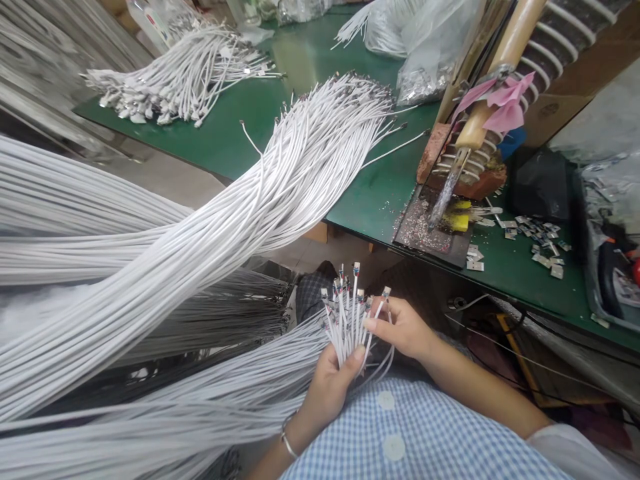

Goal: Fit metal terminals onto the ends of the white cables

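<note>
Head view: left hand (330,383) closed around a small bunch of white cables (350,320), connector ends fanned upward, held over the lap just below the edge of the green workbench (240,133). Right hand (403,327) pinching narrowly at the right side of the same bunch, fingertips (371,323) on one or two cable ends, apparently sorting or picking out a single lead. Behind the hands, a soldering iron (480,127) with a wooden handle resting tip-down in its coiled stand (470,167), above a dark plate flecked with solder (425,230); loose small metal connector shells (537,240) scattered on the bench just right of it. Progress, judged from the piles: a heap of finished-looking cables (185,80) at the far left of the bench, but a far larger sheaf of cables (250,193) draped off the near edge and more thick bundles (125,407) at the left, so seemingly early to midway, with most of the stock left to handle. Not possible to tell whether the ends in hand are already soldered.
</note>
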`<state>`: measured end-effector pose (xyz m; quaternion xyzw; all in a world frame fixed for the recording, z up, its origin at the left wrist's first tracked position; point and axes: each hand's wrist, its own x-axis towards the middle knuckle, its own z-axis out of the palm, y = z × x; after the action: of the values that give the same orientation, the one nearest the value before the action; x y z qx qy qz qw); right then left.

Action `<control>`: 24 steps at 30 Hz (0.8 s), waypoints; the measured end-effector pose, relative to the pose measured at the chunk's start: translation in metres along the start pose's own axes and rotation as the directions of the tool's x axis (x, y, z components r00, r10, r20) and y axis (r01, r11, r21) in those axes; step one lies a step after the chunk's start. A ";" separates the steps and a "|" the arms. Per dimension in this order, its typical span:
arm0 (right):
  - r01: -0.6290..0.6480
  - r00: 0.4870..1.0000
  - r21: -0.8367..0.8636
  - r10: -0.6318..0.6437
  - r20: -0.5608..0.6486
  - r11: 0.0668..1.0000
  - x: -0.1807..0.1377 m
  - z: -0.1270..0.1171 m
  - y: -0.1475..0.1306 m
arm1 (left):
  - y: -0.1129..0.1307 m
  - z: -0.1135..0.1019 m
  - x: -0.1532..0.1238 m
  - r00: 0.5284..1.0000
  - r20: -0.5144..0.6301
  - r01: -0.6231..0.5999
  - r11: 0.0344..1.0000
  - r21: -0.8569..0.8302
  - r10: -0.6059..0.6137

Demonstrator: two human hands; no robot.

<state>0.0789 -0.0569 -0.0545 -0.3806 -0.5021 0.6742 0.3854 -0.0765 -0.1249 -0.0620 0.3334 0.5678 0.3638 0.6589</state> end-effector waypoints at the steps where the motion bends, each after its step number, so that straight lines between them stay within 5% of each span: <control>1: -0.007 1.000 0.018 0.007 0.001 1.000 0.000 0.001 -0.001 | 0.001 0.000 0.000 1.000 0.004 0.001 1.000 0.015 -0.001; 24: -0.023 1.000 0.001 0.023 -0.007 1.000 -0.004 0.000 -0.001 | 0.001 0.001 0.003 0.998 -0.021 -0.059 0.998 -0.003 0.059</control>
<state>0.0809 -0.0601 -0.0532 -0.3887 -0.4961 0.6773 0.3796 -0.0755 -0.1219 -0.0627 0.3450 0.5640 0.3877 0.6423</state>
